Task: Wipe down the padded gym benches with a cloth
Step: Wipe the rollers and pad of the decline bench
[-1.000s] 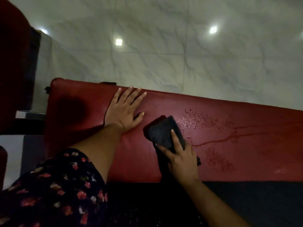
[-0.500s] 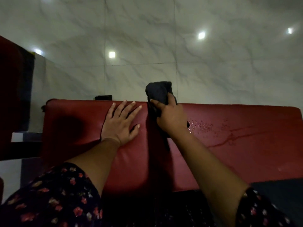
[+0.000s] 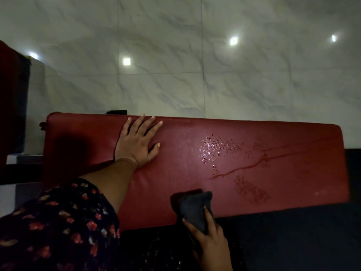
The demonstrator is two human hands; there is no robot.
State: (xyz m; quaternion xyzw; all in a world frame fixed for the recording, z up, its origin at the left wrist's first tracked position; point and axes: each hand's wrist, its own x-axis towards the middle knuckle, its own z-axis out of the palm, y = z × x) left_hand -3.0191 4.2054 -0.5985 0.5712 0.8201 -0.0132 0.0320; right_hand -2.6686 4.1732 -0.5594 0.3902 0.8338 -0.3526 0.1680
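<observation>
Pale marbled floor tiles (image 3: 175, 55) filled the upper half of the view, with several bright squares of reflected light on them. Across the middle lay the red padded bench (image 3: 293, 182), its long top running from left to right. The near edge met a dark floor covering (image 3: 293, 241).

The person's left hand (image 3: 136, 145) rested flat on the left part of the pad. Its fingers were straight and spread, the tips reaching to the far edge, and it held nothing. A dark floral sleeve (image 3: 58, 222) covered the upper arm at lower left.

The right hand (image 3: 207, 237) gripped a dark cloth (image 3: 195, 208), with the fingers curled round its lower part and one finger lying up along its side. The cloth sat at the near edge of the bench, right of centre. Its upper end lay on the red pad and its lower end hung over the edge with the hand.

A patch of water droplets (image 3: 218, 147) glistened on the pad to the right of the left hand, well apart from the cloth. A thin wet streak (image 3: 254, 163) ran slantwise just beyond it, and a fainter speckled patch (image 3: 250, 190) lay nearer the front edge.

A small black part (image 3: 116, 112) showed just behind the far edge. Another dark red padded shape (image 3: 9, 94) stood at the far left.
</observation>
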